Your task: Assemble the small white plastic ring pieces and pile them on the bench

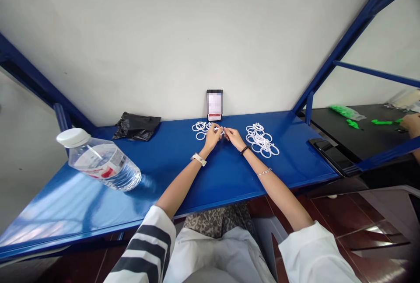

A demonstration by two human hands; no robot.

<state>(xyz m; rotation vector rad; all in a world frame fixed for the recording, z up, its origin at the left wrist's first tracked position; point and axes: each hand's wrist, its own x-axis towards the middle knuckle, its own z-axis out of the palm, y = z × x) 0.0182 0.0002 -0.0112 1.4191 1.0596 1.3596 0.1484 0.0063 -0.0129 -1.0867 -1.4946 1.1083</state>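
Note:
Close together over the blue table [183,160], my left hand [213,138] and my right hand [233,137] both have their fingertips pinched on a small white piece [223,132]. It looks like one of the white rings, though my fingers cover most of it. Partly behind my left hand lies a small group of white rings [201,135]. A larger heap of white rings [261,139], some with small knobs, lies to the right of my right hand.
A phone [215,106] leans upright against the wall. To the left are a crumpled black plastic bag [138,126] and a large water bottle [105,165]. A dark phone [331,154] lies at the right edge. Beyond the blue frame, another person's hand [411,124] is near green pieces [382,122].

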